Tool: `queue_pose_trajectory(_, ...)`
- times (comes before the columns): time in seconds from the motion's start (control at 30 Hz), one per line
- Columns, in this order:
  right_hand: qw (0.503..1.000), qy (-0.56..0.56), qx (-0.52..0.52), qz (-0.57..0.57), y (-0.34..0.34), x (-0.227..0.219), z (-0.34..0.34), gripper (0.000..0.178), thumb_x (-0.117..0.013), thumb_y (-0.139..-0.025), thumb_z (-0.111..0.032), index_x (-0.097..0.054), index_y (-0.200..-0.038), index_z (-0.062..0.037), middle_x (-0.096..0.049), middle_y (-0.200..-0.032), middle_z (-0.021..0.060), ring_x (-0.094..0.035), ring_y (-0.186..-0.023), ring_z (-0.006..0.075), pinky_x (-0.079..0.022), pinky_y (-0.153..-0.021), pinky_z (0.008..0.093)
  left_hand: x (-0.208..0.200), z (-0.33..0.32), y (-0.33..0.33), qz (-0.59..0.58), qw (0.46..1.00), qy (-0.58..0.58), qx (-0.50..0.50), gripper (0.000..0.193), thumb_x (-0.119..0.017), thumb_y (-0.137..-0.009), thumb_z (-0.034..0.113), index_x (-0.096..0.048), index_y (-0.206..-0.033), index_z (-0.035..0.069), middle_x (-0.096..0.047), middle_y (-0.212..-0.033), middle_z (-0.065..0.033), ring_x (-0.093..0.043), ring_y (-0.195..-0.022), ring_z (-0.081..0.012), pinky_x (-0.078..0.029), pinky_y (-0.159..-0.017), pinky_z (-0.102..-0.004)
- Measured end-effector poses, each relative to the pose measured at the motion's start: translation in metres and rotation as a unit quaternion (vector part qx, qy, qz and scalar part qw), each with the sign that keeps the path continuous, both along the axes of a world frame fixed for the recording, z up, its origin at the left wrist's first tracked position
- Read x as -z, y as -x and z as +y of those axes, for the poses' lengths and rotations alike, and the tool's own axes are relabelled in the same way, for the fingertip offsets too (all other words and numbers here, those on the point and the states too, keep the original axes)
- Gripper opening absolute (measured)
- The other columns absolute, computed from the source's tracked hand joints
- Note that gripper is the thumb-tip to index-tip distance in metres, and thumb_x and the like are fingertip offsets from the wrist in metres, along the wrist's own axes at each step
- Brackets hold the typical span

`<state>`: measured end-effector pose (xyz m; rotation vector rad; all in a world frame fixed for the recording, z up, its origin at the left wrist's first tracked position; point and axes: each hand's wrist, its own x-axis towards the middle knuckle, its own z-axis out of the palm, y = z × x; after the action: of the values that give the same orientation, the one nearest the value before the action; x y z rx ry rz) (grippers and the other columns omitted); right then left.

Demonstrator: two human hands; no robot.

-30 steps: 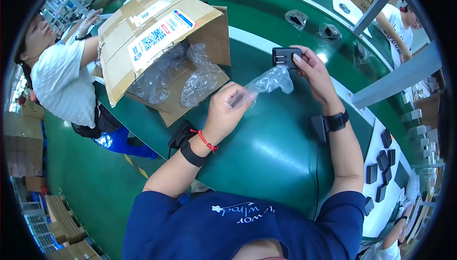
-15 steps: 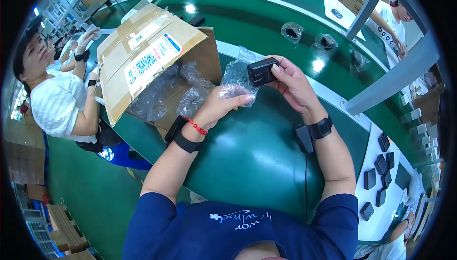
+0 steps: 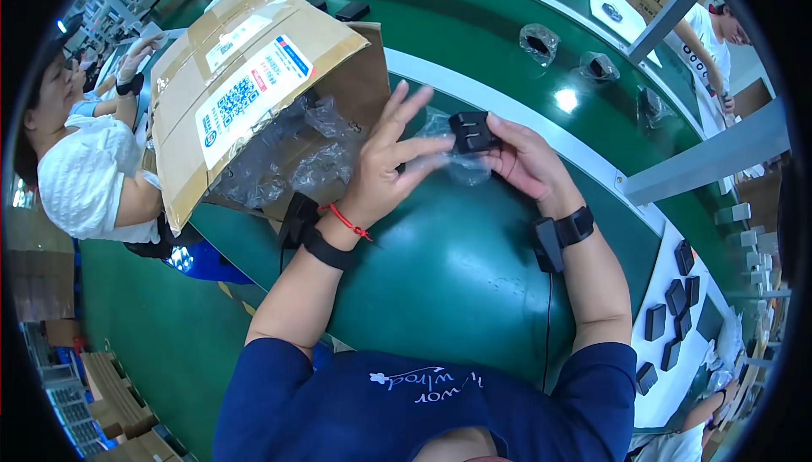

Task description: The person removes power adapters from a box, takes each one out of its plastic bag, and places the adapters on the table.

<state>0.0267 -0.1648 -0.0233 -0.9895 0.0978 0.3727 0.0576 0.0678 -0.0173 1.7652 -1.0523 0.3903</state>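
My right hand point(image 3: 531, 164) grips a black power adapter point(image 3: 471, 133) between thumb and fingers, its metal prongs facing me. A clear plastic bag point(image 3: 470, 172), blurred by motion, hangs just behind and below the adapter; I cannot tell what holds it. My left hand point(image 3: 379, 166) is open beside it with its fingers spread, the fingertips near the bag and the adapter's left side. Left of that hand, a cardboard box point(image 3: 182, 115) lies with its opening toward me, and crumpled clear plastic bags point(image 3: 321, 166) fill part of it.
Several black adapters point(image 3: 655, 322) lie on a white sheet point(image 3: 655, 407) at the right. Bagged items point(image 3: 539, 43) sit on the green conveyor point(image 3: 457, 18) beyond the pale rail. A grey metal post point(image 3: 710, 153) slants at right. Co-workers point(image 3: 89, 166) are at left and far right.
My left hand has opened and spread its fingers, letting go of the plastic bag. The adapter has turned slightly in my right hand and shifted a little right.
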Motion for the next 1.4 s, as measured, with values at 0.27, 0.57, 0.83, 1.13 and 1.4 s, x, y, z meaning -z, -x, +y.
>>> queue_pose_trajectory(0.27,0.959,0.177,0.134,-0.177,0.021,-0.046,-0.006,0.033,-0.056,-0.093,-0.024,-0.054,-0.119,-0.0047,-0.058,-0.105,0.0025,-0.053,-0.098,0.0097,-0.041,-0.088,0.0257,0.005,0.003,0.017,0.285,0.955,0.074,0.043,0.006,-0.068,-0.080,0.005,-0.067,-0.085,0.001,-0.068,-0.086,-0.0047,-0.061,-0.080,-0.0096,-0.048,-0.070,-0.0230)
queue_pose_trajectory(0.57,0.872,0.306,0.094,-0.372,0.041,-0.060,0.028,0.034,-0.060,-0.090,-0.017,-0.054,-0.120,-0.0036,-0.057,-0.103,0.0017,-0.052,-0.096,0.0083,-0.041,-0.087,0.0242,-0.003,-0.002,0.028,0.283,0.954,0.044,0.088,0.011,-0.067,-0.083,0.005,-0.067,-0.093,0.000,-0.067,-0.083,-0.0021,-0.059,-0.074,-0.0050,-0.047,-0.066,-0.0199)
queue_pose_trajectory(0.83,0.858,0.372,0.082,-0.344,0.043,-0.056,0.031,0.039,-0.064,-0.086,-0.017,-0.056,-0.121,-0.0041,-0.057,-0.108,0.0028,-0.053,-0.098,0.0109,-0.043,-0.087,0.0259,-0.002,-0.008,0.029,0.384,0.905,0.135,0.124,0.016,-0.066,-0.083,0.005,-0.065,-0.098,-0.001,-0.066,-0.086,-0.0002,-0.058,-0.079,-0.0046,-0.046,-0.069,-0.0189)
queue_pose_trajectory(1.13,0.774,0.439,0.098,-0.444,0.049,-0.037,0.065,0.033,-0.062,-0.085,-0.011,-0.059,-0.118,-0.0042,-0.064,-0.105,0.0085,-0.060,-0.090,0.0143,-0.046,-0.085,0.0255,0.003,-0.006,0.027,0.382,0.904,0.147,0.122,0.014,-0.071,-0.080,0.008,-0.065,-0.091,0.002,-0.066,-0.090,-0.0040,-0.060,-0.080,-0.0088,-0.047,-0.069,-0.0234)
queue_pose_trajectory(1.4,0.772,0.531,0.052,-0.345,0.001,-0.060,0.020,0.016,-0.057,-0.087,-0.006,-0.066,-0.099,-0.0016,-0.068,-0.089,0.0057,-0.062,-0.082,0.0116,-0.049,-0.071,0.0240,-0.044,0.027,0.021,-0.084,0.972,-0.088,-0.203,0.027,-0.074,-0.071,0.014,-0.064,-0.093,0.002,-0.061,-0.085,-0.0126,-0.060,-0.082,-0.0294,-0.048,-0.074,-0.0373)
